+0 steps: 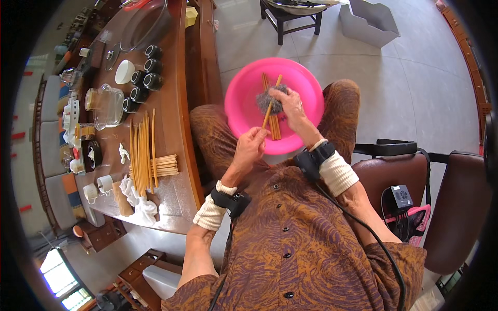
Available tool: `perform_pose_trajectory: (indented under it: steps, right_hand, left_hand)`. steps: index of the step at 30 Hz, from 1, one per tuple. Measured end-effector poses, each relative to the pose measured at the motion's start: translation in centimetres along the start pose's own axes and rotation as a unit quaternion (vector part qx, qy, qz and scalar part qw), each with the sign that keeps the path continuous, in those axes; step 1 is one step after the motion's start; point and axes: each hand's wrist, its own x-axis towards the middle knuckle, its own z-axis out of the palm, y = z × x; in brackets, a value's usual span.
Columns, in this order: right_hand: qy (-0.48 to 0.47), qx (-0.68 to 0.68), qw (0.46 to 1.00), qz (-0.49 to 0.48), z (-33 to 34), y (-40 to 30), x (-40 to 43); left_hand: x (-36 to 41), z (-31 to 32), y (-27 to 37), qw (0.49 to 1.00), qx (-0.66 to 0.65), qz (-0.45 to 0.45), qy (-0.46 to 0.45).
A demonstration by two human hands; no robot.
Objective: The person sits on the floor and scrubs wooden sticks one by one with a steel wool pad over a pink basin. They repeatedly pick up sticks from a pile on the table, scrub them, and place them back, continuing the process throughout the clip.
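Note:
My left hand (251, 145) pinches the near end of a wooden chopstick (267, 115), which slants up and away over a pink plastic basin (241, 97). Around the middle of that stick my right hand (290, 104) presses a grey scouring pad (269, 102), apparently steel wool. The pad hides part of the stick. Several more chopsticks (274, 130) lie together inside the basin, under the pad and the held stick. The basin sits between my knees.
On the wooden table (171, 97) at left lie a row of chopsticks (141, 151), a crosswise stack of lighter ones (166, 165), a white cloth (145, 212), black cups (152, 81), a white bowl (125, 72) and a glass dish (109, 107). A brown chair (389, 175) stands at right, a grey bin (367, 23) beyond.

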Motion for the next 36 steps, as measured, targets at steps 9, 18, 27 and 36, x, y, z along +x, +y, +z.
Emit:
perform_pose_trajectory:
  steps: [9,18,27,36]
  right_hand:
    - [-0.022,-0.024,0.999,0.006,-0.2,0.5,0.5]
    - [0.027,-0.012,1.000,-0.002,-0.7,0.7,0.4]
    - [-0.014,-0.007,0.999,0.030,0.1,-0.3,0.2]
    - [-0.005,-0.019,1.000,0.021,1.1,-0.5,-0.8]
  left_hand:
    - [0.2,-0.2,0.3,1.000,-0.016,-0.008,-0.004]
    - [0.1,-0.6,-0.6,0.999,-0.018,-0.021,-0.023]
    - [0.3,-0.9,0.0,0.999,-0.021,-0.018,-0.023]
    - [0.8,-0.6,0.6,1.000,-0.029,-0.007,-0.009]
